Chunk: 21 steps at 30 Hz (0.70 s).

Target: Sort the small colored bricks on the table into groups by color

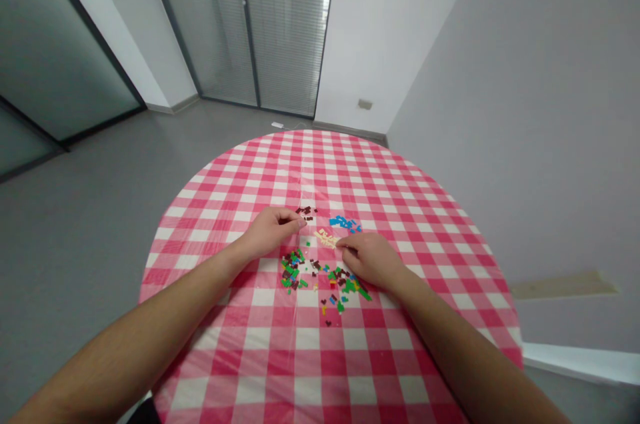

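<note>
My left hand [271, 232] hovers at the middle of the table, thumb and forefinger pinched beside a small pile of dark brown plastic bricks [306, 213]. Whether a brick sits in that pinch is too small to tell. My right hand [370, 261] rests its fingertips at the edge of a pile of cream bricks [325, 239]. A pile of blue bricks [343, 223] lies just beyond it. Nearer me, mixed green, brown and yellow bricks [293, 269] are strewn between my hands, with more [349, 285] under my right palm's edge.
The bricks lie on a round table with a pink-and-white gingham cloth [310, 344]. Its rim curves away on all sides. Beyond it are a grey floor, a white cable [277, 125], glass doors with blinds [285, 24] and a grey wall [500, 77].
</note>
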Each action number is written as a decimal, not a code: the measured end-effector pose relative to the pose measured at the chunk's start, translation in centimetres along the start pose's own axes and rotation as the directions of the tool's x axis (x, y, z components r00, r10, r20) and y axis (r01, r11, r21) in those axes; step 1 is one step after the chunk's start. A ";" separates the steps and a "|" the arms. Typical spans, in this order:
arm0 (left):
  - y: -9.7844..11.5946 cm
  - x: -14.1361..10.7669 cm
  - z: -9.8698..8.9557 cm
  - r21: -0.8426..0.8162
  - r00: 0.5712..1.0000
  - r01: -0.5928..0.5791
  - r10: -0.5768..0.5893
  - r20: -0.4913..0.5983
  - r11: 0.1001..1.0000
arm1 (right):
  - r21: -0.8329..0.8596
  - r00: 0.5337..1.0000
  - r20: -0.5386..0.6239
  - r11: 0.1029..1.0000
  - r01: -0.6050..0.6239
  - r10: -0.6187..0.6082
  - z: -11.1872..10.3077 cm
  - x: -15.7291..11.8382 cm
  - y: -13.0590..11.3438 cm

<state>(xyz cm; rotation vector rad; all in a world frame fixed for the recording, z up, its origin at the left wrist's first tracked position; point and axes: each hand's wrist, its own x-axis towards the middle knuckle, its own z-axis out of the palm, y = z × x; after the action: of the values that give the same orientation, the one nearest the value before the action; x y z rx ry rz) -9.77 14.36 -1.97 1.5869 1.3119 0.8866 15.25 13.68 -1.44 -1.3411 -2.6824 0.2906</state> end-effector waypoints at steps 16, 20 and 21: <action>-0.5 -0.5 -1.3 0.154 0.928 -0.144 0.079 0.364 0.977 | 0.170 0.978 0.090 0.971 0.169 -0.186 -0.7 -0.2 -0.6; -0.1 -0.9 -1.2 0.170 0.893 -0.203 0.111 0.435 0.964 | 0.216 0.967 0.149 0.961 0.172 -0.207 -1.2 -0.3 -1.2; 0.1 -1.0 -1.2 0.164 0.887 -0.215 0.122 0.446 0.963 | 0.221 0.963 0.154 0.958 0.184 -0.221 -1.3 -0.3 -1.4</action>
<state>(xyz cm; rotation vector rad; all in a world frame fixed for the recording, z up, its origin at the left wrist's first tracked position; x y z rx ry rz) -11.03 13.63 -1.46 1.9535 0.9800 0.4607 14.62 12.74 0.13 -1.0147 -2.8102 0.6714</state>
